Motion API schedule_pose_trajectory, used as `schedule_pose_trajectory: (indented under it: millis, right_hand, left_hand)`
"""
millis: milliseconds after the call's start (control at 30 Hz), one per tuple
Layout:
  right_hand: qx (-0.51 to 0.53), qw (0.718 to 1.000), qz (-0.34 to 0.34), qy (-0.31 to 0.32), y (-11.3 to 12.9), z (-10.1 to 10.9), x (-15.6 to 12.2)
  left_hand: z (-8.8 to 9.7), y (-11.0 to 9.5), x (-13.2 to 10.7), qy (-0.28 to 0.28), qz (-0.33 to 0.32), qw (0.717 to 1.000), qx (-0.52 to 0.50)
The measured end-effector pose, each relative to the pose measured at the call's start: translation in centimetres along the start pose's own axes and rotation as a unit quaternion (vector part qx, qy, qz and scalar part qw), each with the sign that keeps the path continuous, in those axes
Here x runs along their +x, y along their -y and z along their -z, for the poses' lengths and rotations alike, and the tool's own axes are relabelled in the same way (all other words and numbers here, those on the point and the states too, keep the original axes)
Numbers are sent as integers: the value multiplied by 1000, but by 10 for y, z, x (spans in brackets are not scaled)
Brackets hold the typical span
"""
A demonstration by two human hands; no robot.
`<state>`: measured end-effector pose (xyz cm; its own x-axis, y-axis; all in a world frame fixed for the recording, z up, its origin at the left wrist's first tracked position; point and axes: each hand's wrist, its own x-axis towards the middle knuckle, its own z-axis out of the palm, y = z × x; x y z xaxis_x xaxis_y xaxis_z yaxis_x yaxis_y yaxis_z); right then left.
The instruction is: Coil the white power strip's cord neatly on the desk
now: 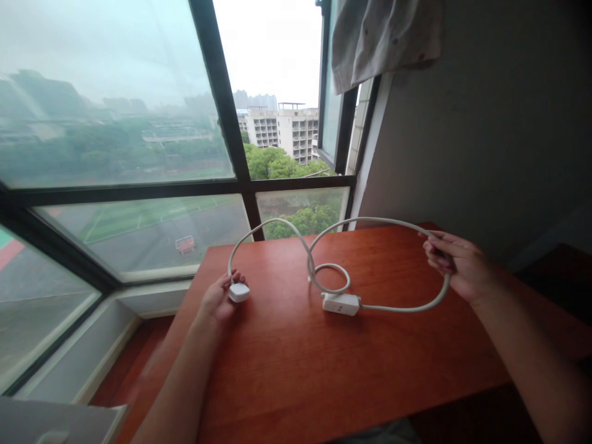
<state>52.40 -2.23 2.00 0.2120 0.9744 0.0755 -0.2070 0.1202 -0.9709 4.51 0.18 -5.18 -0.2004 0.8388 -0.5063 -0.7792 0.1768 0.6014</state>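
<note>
At nine o'clock from the socket (341, 304), the left hand (221, 298) grips the plug (239, 292), likely anchoring that end; towards two, the right hand (462, 262) grasps the cord (393, 309), perhaps to spread its loops. Between them, I think, the socket rests on the table (277, 370).

From my feed, I see the socket (341, 304) between the left hand (222, 297), at the plug (239, 292), and the right hand (462, 262), on the cord (402, 309); window (185, 154) behind the table (277, 364), wall (472, 142) rightward.

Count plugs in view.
1: the plug held in the left grip, at the cord's end. No other shows; the strip's far side is hidden.
</note>
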Motion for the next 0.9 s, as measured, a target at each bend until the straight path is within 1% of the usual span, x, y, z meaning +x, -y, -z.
schedule_pose_trajectory:
  millis: [100, 233, 333, 433, 533, 667, 900]
  right_hand:
    - [1, 1000, 0, -6, -4, -3, 1]
    - [32, 999, -16, -10, -12, -9, 3]
    - [52, 998, -37, 2, -18, -10, 4]
    - [61, 997, -46, 8, -21, -9, 4]
    - [67, 997, -49, 9, -22, -8, 3]
    - [64, 997, -50, 5, -23, -8, 3]
    - [58, 997, -54, 4, -27, -7, 2]
  left_hand:
    - [-10, 26, -6, 56, 10, 996, 75]
    - [-25, 61, -18, 105, 54, 980, 162]
    - [-33, 78, -26, 133, 71, 969, 198]
    - [-36, 82, -29, 129, 72, 967, 207]
    - [-34, 81, -28, 117, 75, 967, 211]
    - [-31, 80, -26, 118, 74, 968, 206]
    - [-32, 80, -29, 114, 78, 969, 204]
